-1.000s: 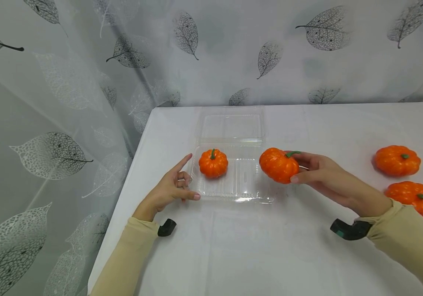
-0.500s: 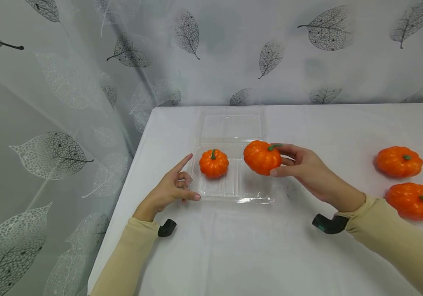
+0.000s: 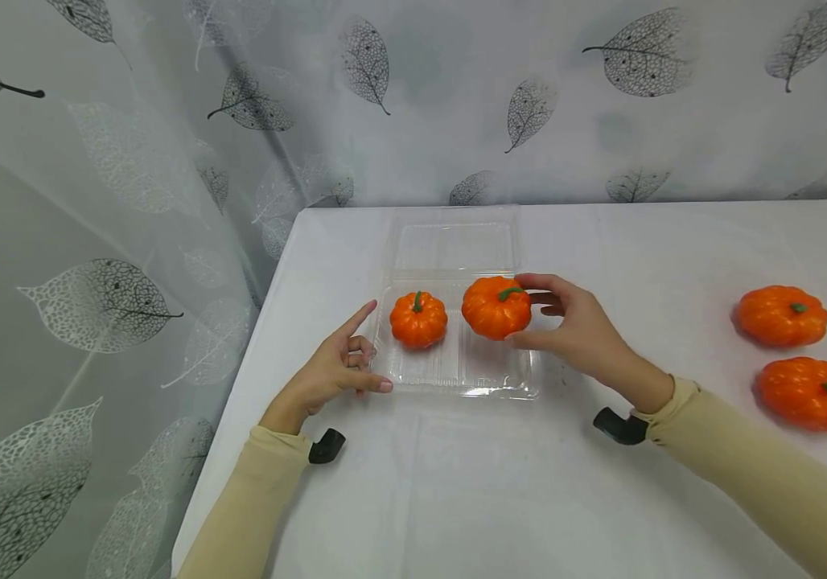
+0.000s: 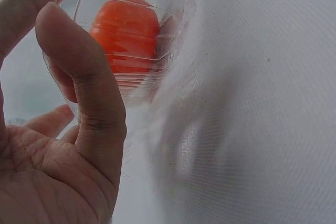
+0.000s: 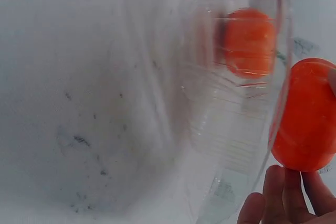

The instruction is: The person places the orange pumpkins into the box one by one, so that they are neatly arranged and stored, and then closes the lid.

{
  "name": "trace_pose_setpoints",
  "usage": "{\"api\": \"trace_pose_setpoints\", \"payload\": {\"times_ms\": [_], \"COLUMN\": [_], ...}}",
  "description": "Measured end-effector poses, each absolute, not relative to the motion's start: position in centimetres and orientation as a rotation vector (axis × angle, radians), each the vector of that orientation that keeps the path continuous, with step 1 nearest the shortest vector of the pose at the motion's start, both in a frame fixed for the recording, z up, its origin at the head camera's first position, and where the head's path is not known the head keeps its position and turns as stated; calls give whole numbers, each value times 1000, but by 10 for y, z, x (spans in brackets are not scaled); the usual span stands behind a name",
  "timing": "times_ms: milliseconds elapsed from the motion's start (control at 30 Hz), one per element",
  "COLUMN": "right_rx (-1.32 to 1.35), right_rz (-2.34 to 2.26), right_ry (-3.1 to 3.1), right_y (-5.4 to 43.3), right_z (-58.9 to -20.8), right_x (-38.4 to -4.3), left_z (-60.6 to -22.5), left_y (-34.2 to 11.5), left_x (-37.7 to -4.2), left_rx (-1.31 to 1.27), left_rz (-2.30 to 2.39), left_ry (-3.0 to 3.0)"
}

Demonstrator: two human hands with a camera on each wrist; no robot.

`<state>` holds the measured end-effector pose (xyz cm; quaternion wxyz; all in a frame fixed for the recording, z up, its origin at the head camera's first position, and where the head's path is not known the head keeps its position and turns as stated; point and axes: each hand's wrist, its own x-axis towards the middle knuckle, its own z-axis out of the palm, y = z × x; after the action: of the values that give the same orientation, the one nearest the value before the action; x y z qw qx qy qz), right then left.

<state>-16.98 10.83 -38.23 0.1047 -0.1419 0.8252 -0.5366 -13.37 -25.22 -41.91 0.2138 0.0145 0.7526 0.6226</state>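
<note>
A clear plastic clamshell container [image 3: 450, 384] lies with its lid [image 3: 453, 241] folded back. One small orange pumpkin [image 3: 417, 320] with a green stem sits in its left part. My right hand [image 3: 580, 330] holds a second orange pumpkin [image 3: 496, 309] between thumb and fingers, over the container's right half. The right wrist view shows this held pumpkin [image 5: 307, 116] above the rim, fingertips against its side. My left hand [image 3: 330, 362] grips the container's near left corner, thumb at the front and index finger extended along the side. Through the clear wall, the left wrist view shows the seated pumpkin [image 4: 128, 35].
Two more orange pumpkins, an upper one [image 3: 783, 316] and a lower one [image 3: 812, 394], rest at the right of the white-covered table [image 3: 500, 490]. Behind and to the left hangs a leaf-patterned curtain [image 3: 428, 104].
My right hand has carried its pumpkin leftward, from beside the container's right edge to over its right half. The left hand and the container have stayed in place.
</note>
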Motion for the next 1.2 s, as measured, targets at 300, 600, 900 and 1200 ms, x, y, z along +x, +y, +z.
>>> {"api": "trace_pose_setpoints", "payload": {"times_ms": [300,600,900,1200], "right_rx": [-529,-599,-749,-823], "right_rz": [-1384,-1170,-895,-766], "right_ry": [2635,2767,2911,2990], "right_y": [100,98,96,92], "right_z": [-397,-404,-407,-411], "right_x": [-172,-173,-176,-176], "left_z": [-420,-421,-421,-420], "left_y": [-252,-252,-252,-252], "left_x": [-132,-133,-134,-134], "left_rx": [34,41,46,47], "left_rz": [1757,1753,1755,1751], "left_ry": [2063,2070,2072,2073]}}
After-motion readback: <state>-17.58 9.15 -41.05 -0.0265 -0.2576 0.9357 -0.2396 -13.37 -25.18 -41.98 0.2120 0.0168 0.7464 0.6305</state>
